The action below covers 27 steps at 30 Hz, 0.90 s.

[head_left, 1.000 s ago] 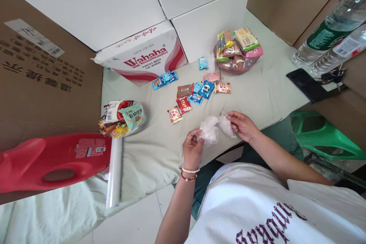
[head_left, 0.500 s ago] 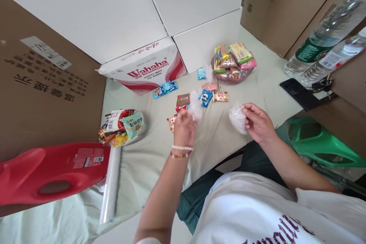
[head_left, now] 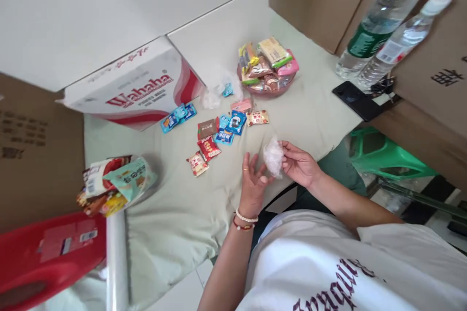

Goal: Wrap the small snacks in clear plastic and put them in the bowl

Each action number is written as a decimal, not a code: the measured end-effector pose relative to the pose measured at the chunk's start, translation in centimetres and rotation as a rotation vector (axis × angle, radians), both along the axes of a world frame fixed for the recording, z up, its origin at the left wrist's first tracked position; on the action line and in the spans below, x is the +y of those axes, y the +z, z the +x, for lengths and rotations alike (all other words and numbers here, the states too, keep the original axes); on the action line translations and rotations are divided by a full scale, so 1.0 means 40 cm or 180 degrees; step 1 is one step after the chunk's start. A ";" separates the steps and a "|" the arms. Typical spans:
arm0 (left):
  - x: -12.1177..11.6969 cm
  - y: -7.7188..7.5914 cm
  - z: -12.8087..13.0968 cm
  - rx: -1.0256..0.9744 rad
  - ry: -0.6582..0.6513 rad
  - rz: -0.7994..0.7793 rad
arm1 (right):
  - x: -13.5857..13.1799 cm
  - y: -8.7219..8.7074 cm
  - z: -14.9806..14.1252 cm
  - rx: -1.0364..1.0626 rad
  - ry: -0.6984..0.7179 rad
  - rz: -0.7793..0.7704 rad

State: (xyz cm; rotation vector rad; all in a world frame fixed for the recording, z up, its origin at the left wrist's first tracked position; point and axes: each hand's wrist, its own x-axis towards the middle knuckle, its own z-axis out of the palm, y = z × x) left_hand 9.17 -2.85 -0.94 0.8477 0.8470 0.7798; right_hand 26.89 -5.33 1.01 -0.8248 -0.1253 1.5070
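My right hand (head_left: 299,164) pinches a crumpled wad of clear plastic film (head_left: 273,156) above the pale green cloth (head_left: 175,204). My left hand (head_left: 252,183) is just left of the wad, fingers spread and empty, nearly touching it. Several small snack packets (head_left: 219,131) lie scattered on the cloth beyond my hands. Another loose piece of clear film (head_left: 215,92) lies near the white boxes, close to a bowl (head_left: 266,88) heaped with snack packets.
A film-wrapped bowl of snacks (head_left: 115,184) sits at the left above a roll of cling film (head_left: 116,257) and a red jug (head_left: 47,252). A Wahaha carton (head_left: 134,87), brown boxes, two water bottles (head_left: 379,24), a black phone (head_left: 359,100) and a green stool (head_left: 383,155) ring the cloth.
My left hand carried one piece of film forward, dropped it near the white boxes, and came back empty beside the wad in my right hand. The camera swung to the right.
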 end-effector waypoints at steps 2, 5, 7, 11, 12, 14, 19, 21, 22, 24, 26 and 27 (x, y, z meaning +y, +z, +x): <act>-0.008 -0.006 -0.005 -0.0144 0.0137 -0.0215 | 0.026 0.003 -0.042 0.0087 0.0304 0.0007; 0.031 0.006 -0.040 -0.0048 0.0477 -0.0347 | 0.056 0.010 -0.071 -0.0355 0.0649 0.0002; 0.059 0.017 -0.069 0.0114 0.0637 -0.0354 | 0.065 0.007 -0.061 -0.0968 0.0725 0.0007; 0.088 0.027 -0.096 0.0213 0.0664 -0.0659 | 0.044 -0.012 -0.020 -0.1674 0.0830 -0.0066; 0.091 0.027 -0.097 0.0224 0.0655 -0.0754 | 0.035 -0.016 -0.013 -0.1721 0.0841 -0.0101; 0.092 0.026 -0.096 0.0262 0.0640 -0.0876 | 0.019 -0.019 -0.006 -0.1776 0.0835 -0.0175; 0.076 0.030 -0.111 0.0281 0.0615 -0.0546 | 0.020 -0.005 -0.005 -0.1903 0.0768 -0.0205; 0.066 0.031 -0.129 0.0309 0.0376 -0.0333 | 0.032 0.004 -0.005 -0.1908 0.0649 -0.0119; 0.062 0.031 -0.140 0.0378 0.0228 -0.0214 | 0.038 0.008 -0.004 -0.1888 0.0582 -0.0065; 0.056 0.030 -0.163 0.0597 0.0028 0.0095 | 0.047 0.016 -0.003 -0.1849 0.0462 0.0061; 0.053 0.028 -0.183 0.0775 0.0063 0.0438 | 0.050 0.022 -0.001 -0.1855 0.0373 0.0205; 0.052 0.027 -0.192 0.0782 0.0178 0.0532 | 0.049 0.024 0.001 -0.1871 0.0353 0.0288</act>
